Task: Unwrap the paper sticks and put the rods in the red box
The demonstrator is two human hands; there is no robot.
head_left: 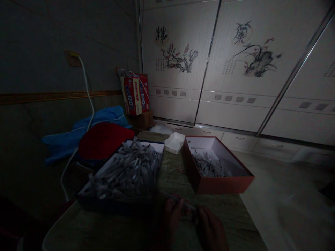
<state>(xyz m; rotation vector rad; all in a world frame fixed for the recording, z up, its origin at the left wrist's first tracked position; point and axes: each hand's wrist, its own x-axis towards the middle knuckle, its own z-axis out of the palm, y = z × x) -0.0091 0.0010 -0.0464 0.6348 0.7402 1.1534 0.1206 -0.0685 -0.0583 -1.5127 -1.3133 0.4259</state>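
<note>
Near the front of the table, my left hand (172, 213) and my right hand (211, 226) are closed on the two ends of a thin pale tube (190, 206), which looks like a pen or a slim syringe; the dim light hides its exact kind. To the left stands a dark blue box (104, 206), heaped with many similar slender tubes (136, 167). On the right, an orange-red box (222, 184) with a white inside holds a smaller pile of such tubes (209, 165). Both hands are in shadow, with the fingers partly hidden.
Behind the boxes sits a small white tray (175, 142). A red cloth item (104, 139) and a blue bag (110, 115) lie at the left. A white cable (87, 87) hangs from the wall socket (72, 58). Red cartons (136, 94) stand by the wardrobe doors (180, 80).
</note>
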